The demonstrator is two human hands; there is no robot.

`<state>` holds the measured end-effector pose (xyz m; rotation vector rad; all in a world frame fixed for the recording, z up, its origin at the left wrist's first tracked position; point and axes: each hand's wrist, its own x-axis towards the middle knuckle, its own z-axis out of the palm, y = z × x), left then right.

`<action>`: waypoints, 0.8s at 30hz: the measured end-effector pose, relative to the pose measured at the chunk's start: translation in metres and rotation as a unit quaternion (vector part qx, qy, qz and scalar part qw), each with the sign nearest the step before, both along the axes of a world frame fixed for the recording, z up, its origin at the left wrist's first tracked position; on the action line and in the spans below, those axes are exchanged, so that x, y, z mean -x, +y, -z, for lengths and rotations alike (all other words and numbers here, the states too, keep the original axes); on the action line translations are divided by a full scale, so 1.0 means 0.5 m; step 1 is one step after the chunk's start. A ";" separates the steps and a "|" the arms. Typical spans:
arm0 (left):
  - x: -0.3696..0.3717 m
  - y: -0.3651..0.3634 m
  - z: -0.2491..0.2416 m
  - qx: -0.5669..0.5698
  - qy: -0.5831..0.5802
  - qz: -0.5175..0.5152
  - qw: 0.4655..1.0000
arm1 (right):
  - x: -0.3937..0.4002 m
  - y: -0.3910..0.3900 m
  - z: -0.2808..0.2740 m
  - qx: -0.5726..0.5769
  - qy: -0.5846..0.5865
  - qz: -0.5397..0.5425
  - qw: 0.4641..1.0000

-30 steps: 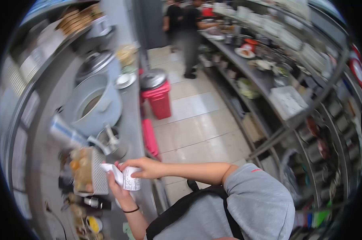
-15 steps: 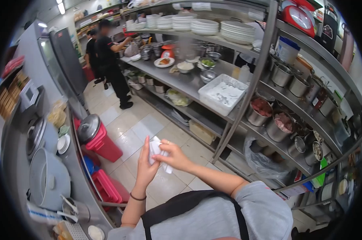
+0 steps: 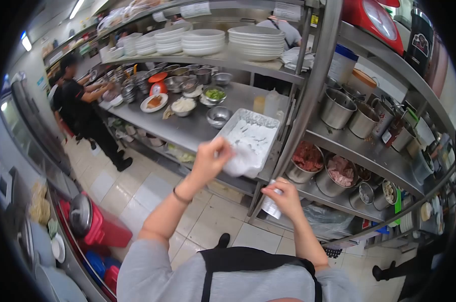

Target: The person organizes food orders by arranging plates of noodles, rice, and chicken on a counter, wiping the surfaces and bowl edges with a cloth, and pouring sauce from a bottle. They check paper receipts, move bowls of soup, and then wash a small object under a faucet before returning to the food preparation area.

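Observation:
My left hand [image 3: 210, 160], with a dark band on the wrist, is raised in front of the metal counter. Its fingers are closed on a crumpled white sheet [image 3: 242, 162], smeared by motion, like a tissue or thin paper. That sheet overlaps the near edge of a white rectangular tub [image 3: 269, 125] holding white powder. Lower and to the right, my right hand [image 3: 287, 199] pinches a small white paper slip [image 3: 272, 205] with faint grey marks, beside the shelf post.
Bowls, a plate of food [image 3: 154, 102] and a red scale [image 3: 157, 83] stand along the metal counter [image 3: 182, 130]. Pots of raw meat [image 3: 308, 158] fill the right shelf. Two people [image 3: 87, 100] work at the far left; another person's leg [image 3: 407, 267] shows at lower right.
My hands have parted and moved right; earlier they were together on folded white paper. The left now holds the crumpled sheet, the right the slip. My view has turned toward the counter and shelves.

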<state>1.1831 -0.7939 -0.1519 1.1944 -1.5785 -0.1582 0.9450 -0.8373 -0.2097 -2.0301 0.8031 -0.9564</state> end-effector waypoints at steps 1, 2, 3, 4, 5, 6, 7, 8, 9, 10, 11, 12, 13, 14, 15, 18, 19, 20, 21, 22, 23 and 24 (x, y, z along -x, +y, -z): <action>-0.024 -0.079 -0.034 0.047 0.029 0.034 0.998 | 0.013 -0.016 0.004 -0.003 -0.016 0.032 0.999; -0.045 -0.166 -0.075 0.088 0.019 0.026 0.996 | 0.023 -0.027 0.001 -0.010 -0.009 0.061 0.998; -0.056 -0.249 -0.126 0.130 0.054 0.055 0.988 | 0.033 -0.030 -0.004 -0.020 0.000 0.091 0.996; -0.067 -0.340 -0.178 0.180 0.044 0.022 0.982 | 0.041 -0.029 -0.007 -0.019 -0.001 0.106 0.994; -0.068 -0.422 -0.239 0.206 0.059 0.010 0.977 | 0.046 -0.030 -0.013 -0.008 -0.001 0.144 0.990; -0.062 -0.504 -0.303 0.283 0.068 0.018 0.957 | 0.051 -0.032 -0.014 0.005 -0.001 0.184 0.983; -0.057 -0.579 -0.364 0.327 0.095 0.048 0.939 | 0.057 -0.034 -0.010 0.009 -0.004 0.199 0.980; -0.045 -0.637 -0.420 0.344 0.149 0.087 0.923 | 0.062 -0.035 -0.004 0.028 -0.023 0.253 0.967; -0.033 -0.689 -0.466 0.358 0.202 0.125 0.903 | 0.069 -0.037 0.005 0.048 -0.042 0.307 0.950; -0.032 -0.751 -0.490 0.357 0.205 0.142 0.900 | 0.081 -0.037 0.019 0.052 -0.045 0.322 0.944; -0.037 -0.819 -0.495 0.308 0.179 0.036 0.934 | 0.097 -0.032 0.035 0.051 -0.044 0.367 0.928; -0.038 -0.866 -0.490 0.252 0.148 -0.072 0.954 | 0.110 -0.026 0.048 0.049 -0.041 0.410 0.910; -0.037 -0.891 -0.483 0.249 0.151 -0.060 0.955 | 0.122 -0.016 0.051 0.049 -0.040 0.422 0.905; -0.040 -0.912 -0.478 0.235 0.156 -0.062 0.957 | 0.130 -0.003 0.047 0.030 -0.037 0.453 0.890; -0.042 -0.926 -0.476 0.222 0.160 -0.065 0.960 | 0.137 0.007 0.046 0.011 -0.035 0.482 0.875; -0.031 -0.924 -0.519 0.292 0.199 -0.040 0.935 | 0.167 0.023 0.054 0.017 -0.051 0.515 0.855; -0.030 -0.931 -0.535 0.346 0.229 -0.024 0.910 | 0.166 0.027 0.044 0.019 -0.049 0.520 0.852; -0.029 -0.936 -0.554 0.362 0.231 -0.035 0.902 | 0.166 0.030 0.031 0.030 -0.046 0.537 0.842; -0.027 -0.937 -0.557 0.362 0.233 -0.030 0.902 | 0.166 0.034 0.023 0.041 -0.043 0.554 0.830; -0.025 -0.937 -0.556 0.361 0.234 -0.039 0.902 | 0.170 0.040 0.022 0.034 -0.039 0.570 0.820; -0.024 -0.936 -0.551 0.360 0.233 -0.049 0.902 | 0.172 0.045 0.022 0.034 -0.040 0.574 0.817; -0.027 -0.927 -0.537 0.349 0.240 -0.064 0.904 | 0.176 0.052 0.021 0.052 -0.022 0.588 0.807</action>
